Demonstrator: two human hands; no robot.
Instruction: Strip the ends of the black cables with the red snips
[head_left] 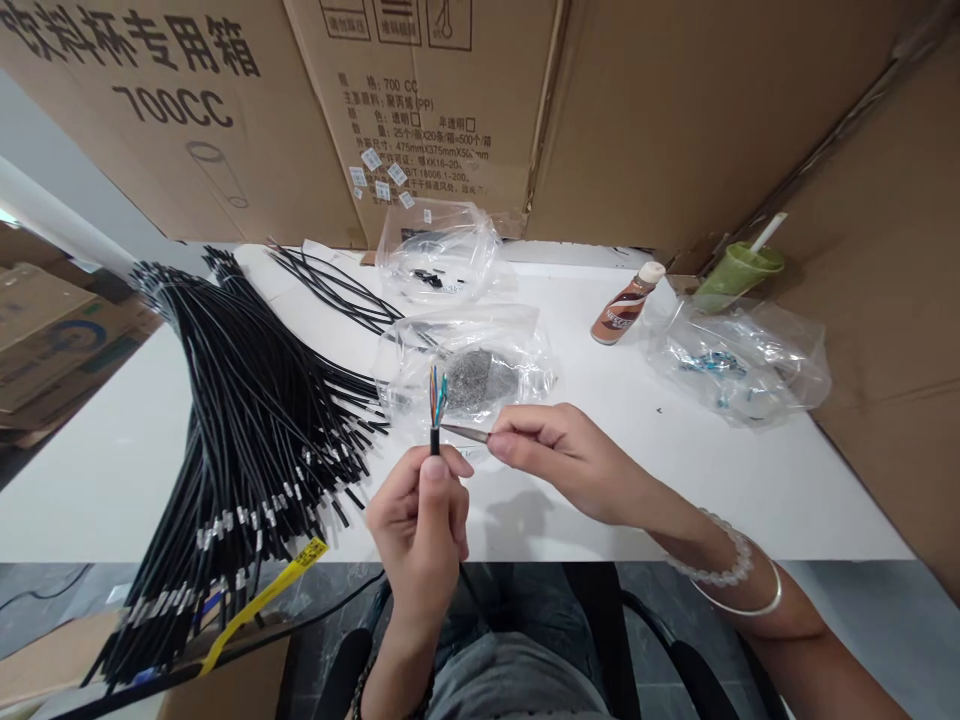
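Note:
My left hand [421,520] is closed on a black cable [434,440] held upright, its stripped end fanning out several thin coloured wires [438,392]. My right hand [559,455] pinches a thin pointed metal tool [465,432] whose tip reaches the cable just below the wires. Both hands hover over the near edge of the white table [150,450]. A large bundle of black cables [247,430] lies left of my left hand.
Clear plastic bags lie behind the hands: one with small grey parts [480,375], one with black pieces [439,255], one at right [739,365]. A brown bottle [626,305] and green cup [739,272] stand at the back right. Cardboard boxes [420,100] wall the table.

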